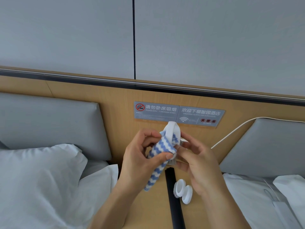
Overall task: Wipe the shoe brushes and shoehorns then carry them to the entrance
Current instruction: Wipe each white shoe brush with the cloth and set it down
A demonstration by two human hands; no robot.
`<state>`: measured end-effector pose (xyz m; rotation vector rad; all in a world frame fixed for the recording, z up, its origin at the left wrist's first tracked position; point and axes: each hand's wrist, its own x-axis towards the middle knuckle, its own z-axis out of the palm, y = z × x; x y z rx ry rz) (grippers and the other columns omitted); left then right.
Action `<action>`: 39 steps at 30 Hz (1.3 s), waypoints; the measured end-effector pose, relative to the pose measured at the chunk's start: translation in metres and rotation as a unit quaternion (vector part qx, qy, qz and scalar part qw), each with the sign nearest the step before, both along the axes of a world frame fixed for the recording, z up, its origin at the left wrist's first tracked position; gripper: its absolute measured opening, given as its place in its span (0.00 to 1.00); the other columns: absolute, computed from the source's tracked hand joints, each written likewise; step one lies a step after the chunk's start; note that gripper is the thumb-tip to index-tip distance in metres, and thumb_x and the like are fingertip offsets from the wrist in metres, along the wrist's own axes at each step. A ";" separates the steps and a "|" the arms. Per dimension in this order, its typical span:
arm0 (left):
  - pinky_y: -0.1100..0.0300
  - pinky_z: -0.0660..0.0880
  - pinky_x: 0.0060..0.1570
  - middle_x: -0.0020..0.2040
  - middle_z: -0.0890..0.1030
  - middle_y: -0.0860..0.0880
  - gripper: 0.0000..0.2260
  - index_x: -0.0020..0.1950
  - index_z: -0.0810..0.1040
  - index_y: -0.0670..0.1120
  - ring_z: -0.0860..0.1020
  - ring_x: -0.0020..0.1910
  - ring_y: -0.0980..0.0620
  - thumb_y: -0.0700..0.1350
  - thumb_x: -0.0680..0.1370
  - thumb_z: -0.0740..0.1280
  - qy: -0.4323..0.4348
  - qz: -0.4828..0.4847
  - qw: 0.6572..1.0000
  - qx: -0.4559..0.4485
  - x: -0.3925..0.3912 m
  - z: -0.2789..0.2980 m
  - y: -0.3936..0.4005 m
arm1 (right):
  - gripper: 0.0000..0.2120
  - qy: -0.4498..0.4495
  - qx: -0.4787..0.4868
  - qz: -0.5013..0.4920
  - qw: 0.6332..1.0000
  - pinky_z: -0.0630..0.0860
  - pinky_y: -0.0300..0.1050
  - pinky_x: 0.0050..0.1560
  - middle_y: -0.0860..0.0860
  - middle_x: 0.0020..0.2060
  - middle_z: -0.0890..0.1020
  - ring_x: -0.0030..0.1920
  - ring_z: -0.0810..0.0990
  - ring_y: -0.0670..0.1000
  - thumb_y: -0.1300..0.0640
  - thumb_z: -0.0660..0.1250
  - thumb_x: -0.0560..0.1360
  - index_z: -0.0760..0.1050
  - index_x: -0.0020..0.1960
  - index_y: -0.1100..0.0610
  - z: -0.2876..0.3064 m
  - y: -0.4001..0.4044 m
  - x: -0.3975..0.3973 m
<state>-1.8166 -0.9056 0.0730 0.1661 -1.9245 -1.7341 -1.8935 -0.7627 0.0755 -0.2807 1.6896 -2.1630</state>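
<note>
My left hand (140, 156) pinches a blue-and-white striped cloth (156, 156) and presses it against a white shoe brush (171, 131). The cloth's tail hangs down toward the table. My right hand (196, 161) grips the same brush from the right side; its grey bristles (171, 161) peek out below the cloth. Two more white shoe brushes (183, 190) with grey bristles lie side by side on the wooden bedside table (158, 204), just below my right hand. No shoehorn shows in view.
A bed with a white pillow (41, 171) lies to the left, another bed (264, 195) to the right. A dark groove (173, 195) runs down the table. Grey signs (179, 114) hang on the wooden headboard. A white cable (231, 133) runs along the right cushion.
</note>
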 end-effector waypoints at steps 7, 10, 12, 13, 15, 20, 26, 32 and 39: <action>0.56 0.80 0.54 0.53 0.84 0.53 0.18 0.56 0.82 0.54 0.82 0.54 0.49 0.46 0.68 0.80 0.036 -0.022 0.997 -0.067 0.003 -0.007 -0.010 | 0.15 -0.045 -0.014 0.056 0.997 0.83 0.47 0.39 0.59 0.50 0.87 0.48 0.87 0.59 0.67 0.68 0.77 0.81 0.61 0.55 0.002 0.005 -0.003; 0.59 0.75 0.60 0.59 0.83 0.54 0.12 0.57 0.84 0.50 0.78 0.62 0.48 0.46 0.74 0.74 0.045 -0.073 0.990 -0.110 0.003 -0.006 -0.019 | 0.16 -0.047 -0.005 0.083 0.995 0.84 0.50 0.41 0.59 0.52 0.86 0.49 0.87 0.60 0.66 0.68 0.77 0.81 0.62 0.55 0.003 0.008 -0.005; 0.61 0.73 0.61 0.61 0.82 0.56 0.10 0.58 0.83 0.50 0.77 0.64 0.48 0.46 0.77 0.71 0.041 -0.090 0.985 -0.144 0.003 -0.005 -0.024 | 0.17 -0.040 0.008 0.092 0.995 0.84 0.50 0.42 0.60 0.53 0.86 0.51 0.87 0.61 0.66 0.68 0.77 0.80 0.64 0.55 0.001 0.010 -0.006; 0.61 0.73 0.61 0.61 0.81 0.56 0.10 0.58 0.84 0.50 0.77 0.64 0.49 0.46 0.77 0.70 0.039 -0.089 0.983 -0.155 0.002 -0.004 -0.026 | 0.17 -0.037 0.013 0.096 0.995 0.83 0.49 0.42 0.59 0.53 0.86 0.51 0.87 0.60 0.67 0.68 0.77 0.80 0.64 0.55 0.000 0.010 -0.006; 0.63 0.74 0.58 0.61 0.81 0.56 0.10 0.57 0.84 0.48 0.79 0.61 0.51 0.44 0.76 0.72 0.030 -0.077 0.982 -0.168 -0.001 -0.003 -0.030 | 0.18 -0.034 0.025 0.105 0.994 0.83 0.48 0.42 0.58 0.53 0.86 0.51 0.86 0.60 0.68 0.68 0.77 0.81 0.63 0.54 -0.002 0.011 -0.005; 0.72 0.74 0.42 0.52 0.80 0.58 0.14 0.48 0.85 0.51 0.82 0.47 0.57 0.33 0.71 0.75 0.000 -0.013 0.984 -0.180 -0.009 -0.001 -0.035 | 0.19 -0.025 0.045 0.115 0.992 0.83 0.49 0.44 0.57 0.53 0.85 0.52 0.86 0.60 0.70 0.67 0.77 0.83 0.61 0.52 -0.007 0.008 -0.003; 0.67 0.76 0.33 0.39 0.82 0.53 0.11 0.42 0.78 0.54 0.81 0.35 0.55 0.39 0.72 0.75 -0.053 0.067 0.985 -0.149 -0.017 -0.004 -0.031 | 0.19 -0.029 0.051 0.100 0.993 0.83 0.53 0.46 0.57 0.53 0.85 0.52 0.85 0.61 0.70 0.67 0.76 0.82 0.61 0.52 -0.013 0.005 -0.003; 0.70 0.72 0.29 0.34 0.81 0.53 0.09 0.40 0.77 0.53 0.78 0.30 0.58 0.42 0.70 0.76 -0.081 0.121 0.982 -0.124 -0.021 -0.012 -0.026 | 0.18 -0.062 0.042 0.085 0.994 0.83 0.56 0.46 0.60 0.54 0.84 0.53 0.85 0.63 0.71 0.68 0.75 0.81 0.60 0.54 -0.021 0.000 -0.002; 0.56 0.78 0.37 0.36 0.81 0.51 0.08 0.39 0.78 0.51 0.80 0.38 0.49 0.43 0.68 0.77 -0.124 0.113 0.983 -0.080 -0.018 -0.032 -0.030 | 0.20 -0.129 0.047 0.092 0.986 0.83 0.59 0.50 0.63 0.52 0.84 0.54 0.84 0.66 0.74 0.64 0.74 0.76 0.60 0.55 -0.039 -0.005 0.004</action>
